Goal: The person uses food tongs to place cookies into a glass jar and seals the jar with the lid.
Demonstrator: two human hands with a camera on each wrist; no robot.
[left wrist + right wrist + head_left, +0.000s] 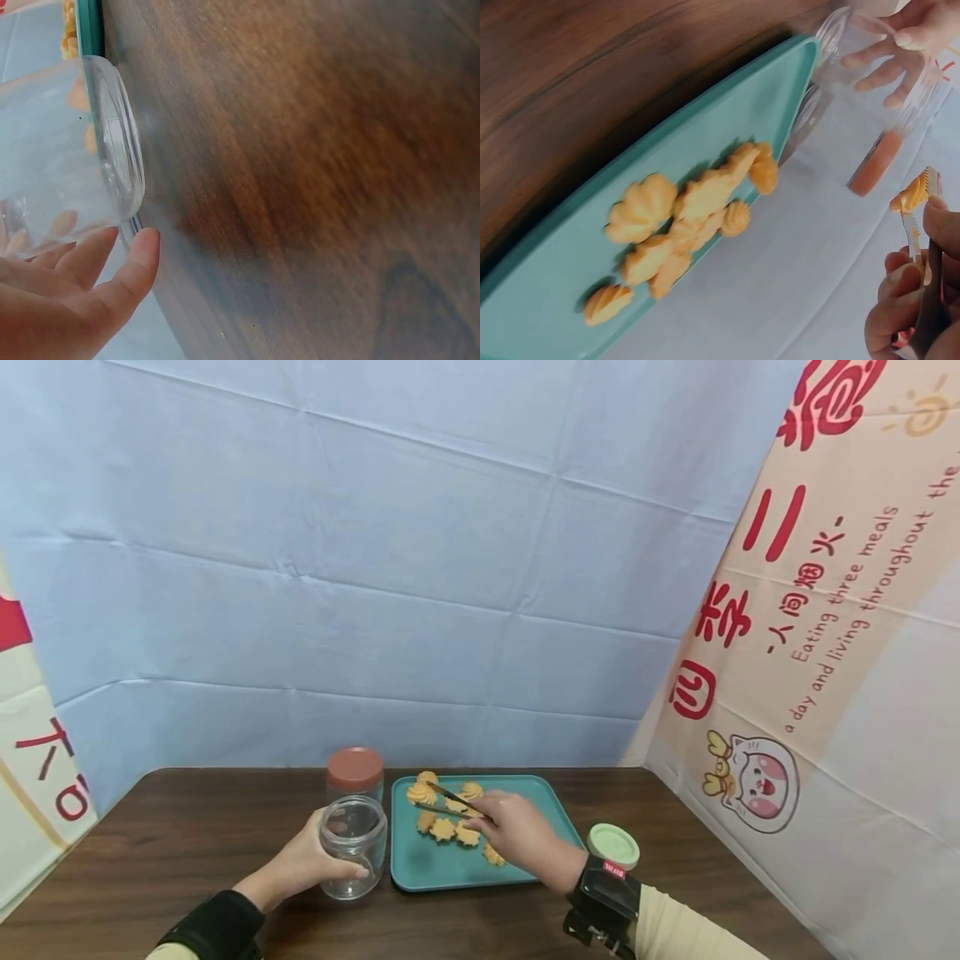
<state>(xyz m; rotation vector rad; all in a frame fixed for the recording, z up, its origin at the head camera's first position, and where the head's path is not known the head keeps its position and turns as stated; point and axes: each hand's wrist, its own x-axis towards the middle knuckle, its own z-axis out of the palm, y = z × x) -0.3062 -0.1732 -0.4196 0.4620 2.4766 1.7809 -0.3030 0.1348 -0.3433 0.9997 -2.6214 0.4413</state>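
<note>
My left hand (300,864) grips a lidless clear glass jar (354,852) beside the tray's left edge; in the left wrist view the jar (52,157) shows nothing inside. My right hand (525,839) holds metal tongs (456,798) over the teal tray (532,802). Between the tongs' toothed tips is a swirled cookie (910,196), raised above the tray in the right wrist view. Several golden cookies (443,830) lie on the tray, some flower-shaped, some touching one another. My right hand and the tongs hide part of them in the head view.
Behind the held jar stands another clear jar with a reddish-brown lid (356,767). A light green round lid (613,843) lies right of the tray, near my right wrist. Cloth hangings (337,610) enclose the dark wooden table (195,827) at the back and sides.
</note>
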